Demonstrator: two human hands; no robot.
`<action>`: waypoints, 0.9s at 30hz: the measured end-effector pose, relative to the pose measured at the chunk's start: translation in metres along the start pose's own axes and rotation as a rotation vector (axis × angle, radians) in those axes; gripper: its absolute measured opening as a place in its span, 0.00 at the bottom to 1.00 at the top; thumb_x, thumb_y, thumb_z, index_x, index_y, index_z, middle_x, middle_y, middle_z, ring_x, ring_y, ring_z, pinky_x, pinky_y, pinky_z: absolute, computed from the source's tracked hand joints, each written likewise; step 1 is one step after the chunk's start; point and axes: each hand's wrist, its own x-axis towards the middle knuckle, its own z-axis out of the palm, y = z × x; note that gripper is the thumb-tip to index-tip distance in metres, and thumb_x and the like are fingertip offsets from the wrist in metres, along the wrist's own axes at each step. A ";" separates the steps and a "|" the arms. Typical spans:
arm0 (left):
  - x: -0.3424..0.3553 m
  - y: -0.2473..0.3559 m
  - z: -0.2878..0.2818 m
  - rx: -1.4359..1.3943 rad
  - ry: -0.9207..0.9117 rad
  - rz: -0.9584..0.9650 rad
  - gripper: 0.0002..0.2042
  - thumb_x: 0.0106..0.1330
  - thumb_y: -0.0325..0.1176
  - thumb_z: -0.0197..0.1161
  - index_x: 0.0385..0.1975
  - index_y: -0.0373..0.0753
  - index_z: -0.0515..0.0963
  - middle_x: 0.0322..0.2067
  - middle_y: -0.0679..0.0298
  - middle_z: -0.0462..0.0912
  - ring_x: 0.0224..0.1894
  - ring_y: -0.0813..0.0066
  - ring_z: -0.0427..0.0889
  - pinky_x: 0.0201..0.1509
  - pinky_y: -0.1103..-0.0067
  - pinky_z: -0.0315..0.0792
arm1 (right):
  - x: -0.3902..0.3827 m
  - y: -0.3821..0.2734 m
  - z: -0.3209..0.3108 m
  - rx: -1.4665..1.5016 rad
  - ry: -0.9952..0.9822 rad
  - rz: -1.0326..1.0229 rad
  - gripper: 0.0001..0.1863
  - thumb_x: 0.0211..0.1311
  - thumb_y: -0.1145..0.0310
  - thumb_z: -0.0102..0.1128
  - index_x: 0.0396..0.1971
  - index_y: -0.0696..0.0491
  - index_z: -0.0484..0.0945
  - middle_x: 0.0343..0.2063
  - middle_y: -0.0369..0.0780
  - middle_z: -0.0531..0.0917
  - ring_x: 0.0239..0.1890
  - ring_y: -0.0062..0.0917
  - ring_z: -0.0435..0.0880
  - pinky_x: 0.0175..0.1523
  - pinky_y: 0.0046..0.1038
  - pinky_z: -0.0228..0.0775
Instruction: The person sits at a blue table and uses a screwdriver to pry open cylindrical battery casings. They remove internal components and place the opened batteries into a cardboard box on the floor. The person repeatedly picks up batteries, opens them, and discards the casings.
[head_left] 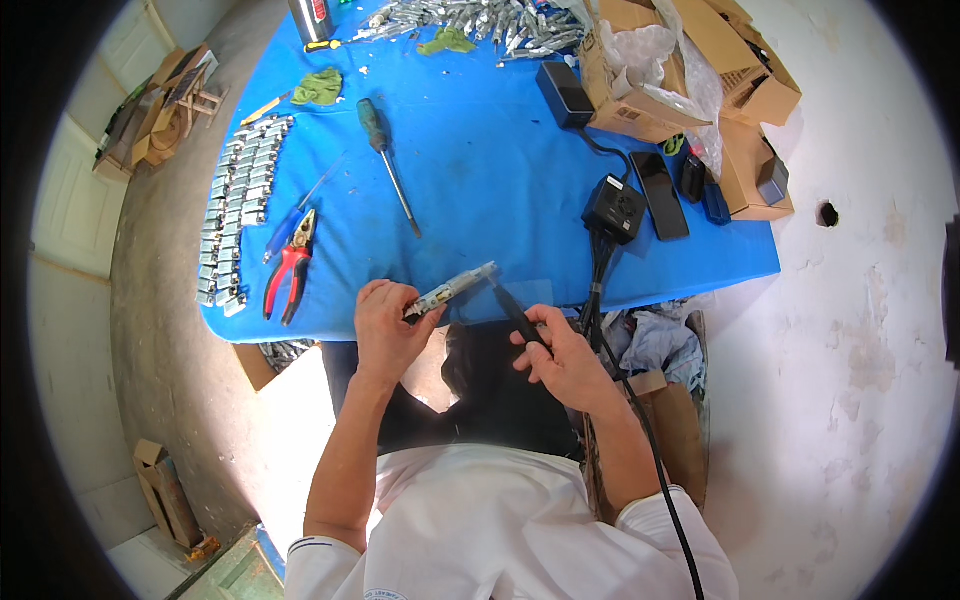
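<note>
My left hand (388, 325) is closed around a long silvery metal part (452, 288), which slants up to the right above the table's near edge. In my right hand (567, 358) is a slim black-handled tool (518, 314), gripped like a pen. Its thin end reaches to the far tip of the metal part; whether they touch I cannot tell. Farther off, a dark-handled screwdriver (388, 160) lies on the blue table cover (480, 190). Red-handled pliers (290, 268) rest to the left, against a blue-handled screwdriver (287, 232).
Rows of small metal parts (228, 225) line the left edge. A heap of metal parts (500, 22) lies at the back. To the right are a black power box (614, 208) with cables, a phone (660, 195) and an open carton (640, 105). A black cable (650, 440) passes my right arm.
</note>
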 end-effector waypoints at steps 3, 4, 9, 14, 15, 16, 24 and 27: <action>0.001 0.001 -0.003 -0.015 -0.023 -0.009 0.14 0.44 0.33 0.74 0.22 0.38 0.73 0.19 0.62 0.73 0.30 0.60 0.74 0.43 0.70 0.67 | -0.005 -0.010 -0.002 -0.048 0.000 0.015 0.20 0.64 0.76 0.48 0.56 0.55 0.65 0.36 0.39 0.79 0.31 0.17 0.77 0.34 0.18 0.70; 0.001 0.001 -0.003 -0.023 -0.036 -0.016 0.14 0.44 0.34 0.74 0.22 0.38 0.73 0.19 0.62 0.73 0.30 0.59 0.74 0.42 0.70 0.67 | -0.006 -0.011 -0.003 -0.061 0.005 0.001 0.20 0.64 0.75 0.49 0.57 0.55 0.66 0.35 0.39 0.79 0.30 0.16 0.77 0.33 0.17 0.69; 0.001 0.003 -0.001 0.022 -0.020 -0.014 0.14 0.46 0.36 0.73 0.22 0.38 0.72 0.18 0.62 0.72 0.29 0.59 0.74 0.42 0.70 0.67 | -0.003 0.009 -0.009 -0.125 0.157 -0.216 0.19 0.64 0.70 0.55 0.55 0.53 0.71 0.30 0.36 0.78 0.30 0.14 0.74 0.35 0.17 0.67; 0.000 0.001 0.000 0.031 -0.018 -0.004 0.14 0.47 0.36 0.73 0.22 0.38 0.73 0.18 0.62 0.72 0.29 0.59 0.74 0.43 0.70 0.67 | -0.010 0.001 -0.007 -0.282 0.216 -0.294 0.18 0.62 0.71 0.56 0.53 0.54 0.73 0.28 0.37 0.77 0.29 0.18 0.73 0.37 0.20 0.68; -0.001 0.001 0.000 0.035 -0.020 -0.006 0.14 0.47 0.36 0.73 0.22 0.38 0.73 0.18 0.62 0.72 0.30 0.59 0.74 0.44 0.70 0.67 | -0.011 -0.003 -0.008 -0.339 0.186 -0.308 0.18 0.62 0.72 0.56 0.52 0.55 0.74 0.29 0.37 0.78 0.29 0.19 0.74 0.37 0.21 0.68; -0.001 0.000 0.000 0.038 -0.022 -0.007 0.14 0.47 0.36 0.73 0.23 0.38 0.73 0.18 0.62 0.72 0.30 0.59 0.74 0.44 0.70 0.67 | -0.013 -0.006 -0.009 -0.397 0.157 -0.321 0.17 0.61 0.73 0.57 0.51 0.55 0.75 0.29 0.38 0.78 0.28 0.21 0.74 0.37 0.22 0.68; 0.001 0.005 -0.002 0.029 -0.002 -0.006 0.13 0.46 0.33 0.74 0.22 0.38 0.74 0.18 0.64 0.73 0.27 0.63 0.74 0.46 0.71 0.66 | -0.012 -0.015 0.003 -0.466 0.147 -0.398 0.17 0.57 0.76 0.58 0.48 0.54 0.78 0.31 0.40 0.80 0.29 0.25 0.77 0.35 0.23 0.70; 0.002 0.004 -0.002 0.033 -0.005 -0.004 0.13 0.46 0.33 0.74 0.22 0.38 0.74 0.18 0.64 0.73 0.27 0.63 0.74 0.46 0.71 0.66 | -0.010 -0.015 0.004 -0.476 0.148 -0.419 0.16 0.56 0.74 0.58 0.47 0.53 0.78 0.31 0.41 0.80 0.31 0.32 0.79 0.36 0.29 0.71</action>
